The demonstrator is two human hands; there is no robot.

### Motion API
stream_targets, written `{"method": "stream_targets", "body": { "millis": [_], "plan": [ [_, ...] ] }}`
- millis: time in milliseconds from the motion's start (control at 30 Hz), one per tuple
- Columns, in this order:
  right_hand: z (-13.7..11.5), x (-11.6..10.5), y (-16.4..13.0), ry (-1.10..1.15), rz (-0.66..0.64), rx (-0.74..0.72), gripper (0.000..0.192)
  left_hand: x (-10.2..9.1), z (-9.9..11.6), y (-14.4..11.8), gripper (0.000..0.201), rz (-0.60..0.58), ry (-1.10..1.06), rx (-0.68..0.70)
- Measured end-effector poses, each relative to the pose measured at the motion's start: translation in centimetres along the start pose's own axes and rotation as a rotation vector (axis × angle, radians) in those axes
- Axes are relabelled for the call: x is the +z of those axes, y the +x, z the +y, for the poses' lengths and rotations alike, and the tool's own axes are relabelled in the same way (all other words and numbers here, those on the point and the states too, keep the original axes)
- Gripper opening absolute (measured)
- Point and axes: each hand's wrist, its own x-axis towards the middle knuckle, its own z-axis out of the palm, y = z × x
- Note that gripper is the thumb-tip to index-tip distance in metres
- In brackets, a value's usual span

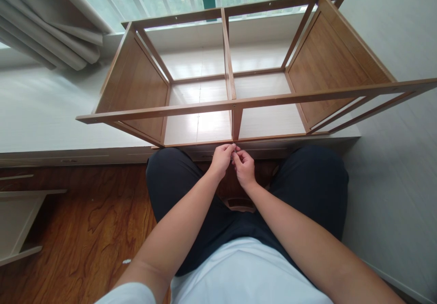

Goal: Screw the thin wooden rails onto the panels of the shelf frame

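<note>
Small item pinched between left hand [221,158] and right hand [243,167] was too small to be identified.

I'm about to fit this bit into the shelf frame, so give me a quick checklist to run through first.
1. Small part pinched between left hand and right hand: ok, though too small to identify.
2. Frame lying steady on the platform: ok.
3. Centre post right above the hands: ok.
4. Hole in the post's lower end: cannot tell.
5. Side panels seated in the frame: ok.
6. Tool within reach: not ok, none visible.
</note>
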Motion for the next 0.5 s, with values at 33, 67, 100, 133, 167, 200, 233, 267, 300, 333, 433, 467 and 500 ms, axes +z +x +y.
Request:
{"method": "stream_targets", "body": {
  "millis": [33, 67, 100, 133, 167, 200, 233, 267, 300, 333, 433, 467, 500],
  "plan": [
    [0.08, 0.0, 0.04, 0.001, -0.006, 0.0, 0.032, 0.01, 0.0, 0.0, 0.022, 0.0, -0.004, -0.001],
    [0.15, 0.0, 0.09, 0.002, -0.014, 0.002, 0.032, 0.01, -0.02, 0.01, 0.022, -0.002, -0.008, -0.002],
    [0.19, 0.01, 0.14, 0.006, -0.021, 0.005, 0.033, 0.0, -0.04, 0.03, 0.022, -0.008, -0.012, -0.002],
    [0.19, 0.02, 0.19, 0.014, -0.028, 0.011, 0.034, -0.01, -0.08, 0.05, 0.022, -0.014, -0.015, -0.001],
    [0.16, 0.04, 0.23, 0.026, -0.036, 0.02, 0.036, -0.02, -0.11, 0.07, 0.022, -0.022, -0.016, 0.0],
    [0.09, 0.07, 0.27, 0.04, -0.045, 0.03, 0.038, -0.04, -0.15, 0.08, 0.022, -0.03, -0.016, 0.001],
    [0.01, 0.09, 0.31, 0.058, -0.052, 0.04, 0.04, -0.06, -0.18, 0.08, 0.022, -0.038, -0.015, 0.001],
    [-0.08, 0.13, 0.34, 0.077, -0.06, 0.05, 0.041, -0.08, -0.2, 0.07, 0.021, -0.046, -0.014, 0.0],
    [-0.17, 0.16, 0.36, 0.098, -0.068, 0.061, 0.042, -0.1, -0.22, 0.06, 0.021, -0.054, -0.014, -0.003],
    [-0.24, 0.19, 0.37, 0.121, -0.076, 0.073, 0.042, -0.13, -0.24, 0.06, 0.022, -0.062, -0.014, -0.007],
    [-0.3, 0.27, 0.39, 0.187, -0.088, 0.111, 0.042, -0.18, -0.29, 0.06, 0.022, -0.075, -0.014, -0.016],
    [-0.28, 0.3, 0.38, 0.201, -0.087, 0.116, 0.041, -0.19, -0.31, 0.08, 0.022, -0.076, -0.016, -0.016],
    [-0.25, 0.32, 0.37, 0.209, -0.083, 0.115, 0.041, -0.2, -0.34, 0.1, 0.021, -0.075, -0.019, -0.015]
  ]
}}
